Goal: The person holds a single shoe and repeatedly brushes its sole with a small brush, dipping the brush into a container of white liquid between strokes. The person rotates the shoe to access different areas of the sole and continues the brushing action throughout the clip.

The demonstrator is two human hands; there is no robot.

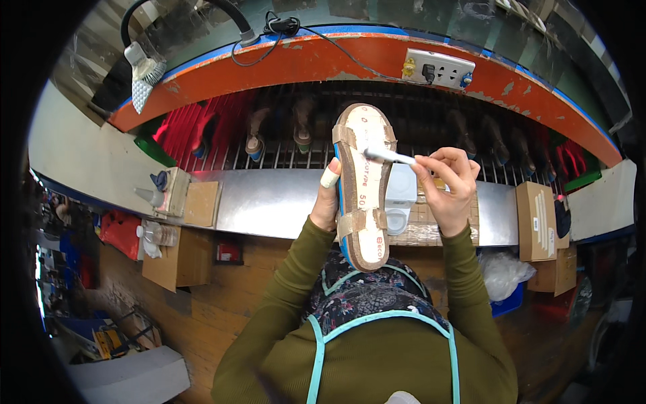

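Observation:
My left hand (328, 202) grips the left edge of a shoe (364, 183) held sole-side up, its tan insole board facing me and a blue rim along its side. A white bandage wraps one finger of that hand. My right hand (449, 186) pinches a small white brush (390, 155), whose tip rests on the upper part of the insole board. Both olive-green sleeves come up from the lower edge.
A white open container (400, 196) sits on the metal shelf (269, 198) behind the shoe. Behind it a grated conveyor (269, 145) carries several shoes under an orange curved rail (323, 60) with a wall socket (439, 67). Cardboard boxes (536, 219) stand at right, a bottle (149, 196) at left.

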